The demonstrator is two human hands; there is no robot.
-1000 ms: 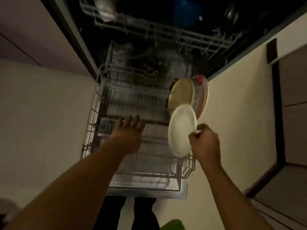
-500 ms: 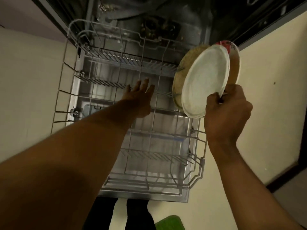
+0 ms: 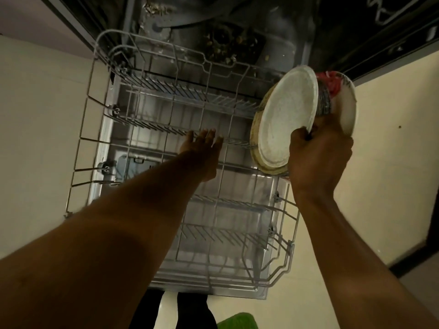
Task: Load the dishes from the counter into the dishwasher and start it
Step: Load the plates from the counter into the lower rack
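Pretty dim shot overall with a warm yellowish tint. The dishwasher tub (image 3: 237, 32) up top is nearly black, the left forearm (image 3: 118, 233) sits in heavy shadow, and the white plate (image 3: 285, 119) catches the most light. Wide-angle bend at the edges, everything slightly soft

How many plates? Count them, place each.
3: white plate gripped by the right hand; tan plate just behind it; red-patterned plate farthest right. More may hide between them.

Wire rack (image 3: 228, 204) over open dishwasher door (image 3: 259, 294), yellowish plate (image 3: 256, 129) and red-patterned plate (image 3: 348, 108) upright at right
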